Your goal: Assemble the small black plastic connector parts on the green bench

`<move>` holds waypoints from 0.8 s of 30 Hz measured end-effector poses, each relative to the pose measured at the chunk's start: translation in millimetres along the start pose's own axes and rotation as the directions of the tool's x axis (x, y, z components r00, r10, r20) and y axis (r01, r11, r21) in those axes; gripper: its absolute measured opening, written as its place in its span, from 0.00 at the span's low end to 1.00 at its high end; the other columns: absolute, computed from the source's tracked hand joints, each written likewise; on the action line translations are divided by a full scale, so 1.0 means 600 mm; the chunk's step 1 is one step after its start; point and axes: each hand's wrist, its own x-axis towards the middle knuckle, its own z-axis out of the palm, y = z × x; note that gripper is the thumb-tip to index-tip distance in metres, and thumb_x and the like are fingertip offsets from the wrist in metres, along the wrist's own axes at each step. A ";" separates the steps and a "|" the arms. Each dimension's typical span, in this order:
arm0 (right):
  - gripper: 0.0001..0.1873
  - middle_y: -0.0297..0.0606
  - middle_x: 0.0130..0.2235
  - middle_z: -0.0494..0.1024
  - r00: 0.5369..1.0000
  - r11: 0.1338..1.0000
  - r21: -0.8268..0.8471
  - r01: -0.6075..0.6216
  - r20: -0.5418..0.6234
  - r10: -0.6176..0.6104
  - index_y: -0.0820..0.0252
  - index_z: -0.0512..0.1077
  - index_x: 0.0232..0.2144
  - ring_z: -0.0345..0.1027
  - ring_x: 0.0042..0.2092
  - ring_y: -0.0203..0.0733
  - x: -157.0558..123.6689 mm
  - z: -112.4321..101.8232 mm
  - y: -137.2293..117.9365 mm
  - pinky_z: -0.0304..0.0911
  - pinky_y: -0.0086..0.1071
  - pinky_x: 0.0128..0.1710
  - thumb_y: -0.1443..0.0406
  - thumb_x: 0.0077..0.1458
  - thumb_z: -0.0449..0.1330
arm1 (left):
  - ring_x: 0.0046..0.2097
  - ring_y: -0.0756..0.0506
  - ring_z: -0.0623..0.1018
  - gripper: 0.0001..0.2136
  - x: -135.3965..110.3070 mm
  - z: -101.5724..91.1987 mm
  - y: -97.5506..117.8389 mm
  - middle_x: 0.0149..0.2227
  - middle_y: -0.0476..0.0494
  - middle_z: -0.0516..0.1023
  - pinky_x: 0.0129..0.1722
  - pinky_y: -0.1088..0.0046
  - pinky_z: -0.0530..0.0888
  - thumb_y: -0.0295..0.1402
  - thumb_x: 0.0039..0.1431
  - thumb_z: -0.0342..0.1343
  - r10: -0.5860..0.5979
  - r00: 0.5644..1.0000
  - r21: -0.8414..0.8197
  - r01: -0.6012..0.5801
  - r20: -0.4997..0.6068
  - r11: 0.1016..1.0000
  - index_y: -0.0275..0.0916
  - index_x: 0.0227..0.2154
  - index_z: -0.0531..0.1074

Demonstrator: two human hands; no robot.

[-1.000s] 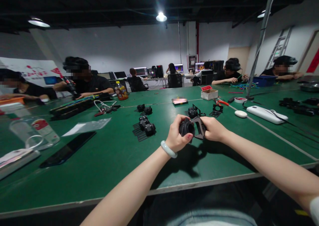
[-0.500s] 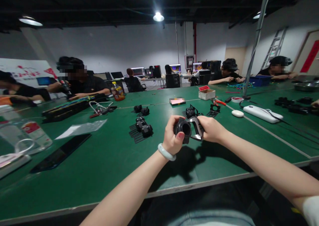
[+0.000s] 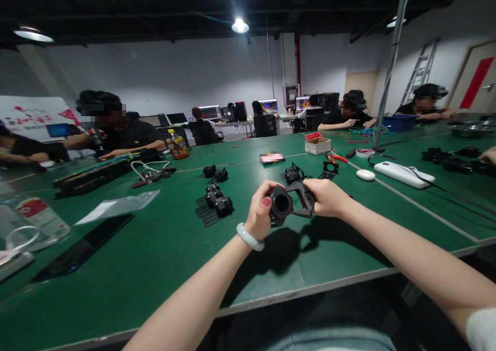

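In the head view, my left hand point(image 3: 260, 210) is wrapped round a black hollow part point(image 3: 281, 203) with a round bore and an angular outside. The bore faces me. My right hand point(image 3: 328, 198) grips a dark wide-jawed adjustable wrench point(image 3: 309, 198). Its jaws point left at the black part, beside its right edge; whether they touch cannot be made out. Both hands are above the green table point(image 3: 174, 268). Just behind them lies a black assembly point(image 3: 293, 173), and farther left sits another black assembly on a slatted base point(image 3: 217, 202).
Left on the table are a dark flat panel point(image 3: 83, 248), a plastic bag point(image 3: 120, 206) and a clear bottle point(image 3: 42, 217). A white power strip point(image 3: 404, 174), a white oval object point(image 3: 366, 175) and a metal pole point(image 3: 389, 67) stand right. Co-workers sit across the table.
The black part has turned a little in my left hand and shifted slightly left. The wrench has tilted, so its jaw faces look darker. The whole view has shifted slightly.
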 end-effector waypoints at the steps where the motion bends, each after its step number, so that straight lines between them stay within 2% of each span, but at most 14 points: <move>1: 0.07 0.40 0.29 0.69 1.000 1.000 -0.023 -0.007 -0.006 0.007 0.62 0.61 0.27 0.63 0.31 0.39 -0.001 -0.001 -0.001 0.53 0.26 0.28 0.69 0.39 0.52 | 0.25 0.47 0.70 0.25 0.000 0.001 0.001 0.24 0.46 0.69 0.23 0.72 0.66 0.53 0.45 0.37 -0.005 1.000 -0.010 0.005 0.006 1.000 0.35 0.35 0.59; 5: 0.12 0.40 0.29 0.69 0.998 0.996 -0.071 -0.052 -0.023 0.051 0.62 0.60 0.32 0.63 0.30 0.40 -0.004 -0.002 -0.009 0.52 0.26 0.26 0.70 0.39 0.51 | 0.24 0.47 0.70 0.24 0.002 0.003 0.004 0.23 0.46 0.69 0.22 0.72 0.67 0.52 0.45 0.38 -0.016 1.000 -0.009 0.015 -0.021 1.000 0.35 0.34 0.59; 11: 0.25 0.38 0.30 0.70 1.000 0.998 0.065 -0.007 -0.028 0.009 0.63 0.54 0.44 0.64 0.28 0.38 -0.008 -0.003 -0.025 0.53 0.25 0.24 0.69 0.39 0.52 | 0.23 0.48 0.70 0.23 0.004 -0.001 0.004 0.23 0.47 0.69 0.21 0.72 0.67 0.51 0.46 0.36 -0.038 0.997 -0.037 0.035 -0.066 0.999 0.35 0.34 0.59; 14: 0.33 0.39 0.32 0.70 0.999 0.986 0.156 0.053 -0.014 -0.051 0.64 0.50 0.47 0.65 0.30 0.40 -0.007 -0.009 -0.027 0.55 0.26 0.26 0.60 0.39 0.56 | 0.23 0.48 0.70 0.23 0.006 -0.003 0.004 0.23 0.47 0.69 0.21 0.72 0.67 0.51 0.46 0.35 -0.039 0.997 -0.071 0.034 -0.073 0.997 0.35 0.34 0.60; 18: 0.49 0.44 0.38 0.69 0.995 0.971 0.219 0.097 0.016 -0.103 0.63 0.47 0.49 0.65 0.37 0.45 -0.006 -0.020 -0.024 0.58 0.30 0.32 0.49 0.26 0.60 | 0.23 0.48 0.70 0.22 0.007 -0.003 0.005 0.22 0.47 0.69 0.22 0.71 0.67 0.49 0.47 0.35 -0.036 0.996 -0.095 0.028 -0.079 0.995 0.35 0.34 0.60; 20: 0.50 0.45 0.39 0.68 0.996 0.974 0.211 0.077 0.023 -0.084 0.63 0.48 0.49 0.65 0.39 0.47 -0.006 -0.021 -0.022 0.58 0.31 0.33 0.47 0.25 0.60 | 0.23 0.48 0.70 0.22 0.006 -0.003 0.005 0.22 0.47 0.69 0.22 0.72 0.67 0.49 0.47 0.36 -0.040 0.996 -0.090 0.033 -0.086 0.995 0.35 0.34 0.60; 24: 0.45 0.44 0.35 0.70 0.999 0.986 0.164 0.028 0.019 -0.031 0.64 0.50 0.48 0.66 0.36 0.46 -0.006 -0.016 -0.024 0.58 0.31 0.31 0.47 0.30 0.58 | 0.23 0.48 0.70 0.22 0.005 -0.004 0.005 0.23 0.47 0.68 0.22 0.72 0.67 0.49 0.47 0.36 -0.055 0.994 -0.096 0.046 -0.092 0.994 0.35 0.34 0.60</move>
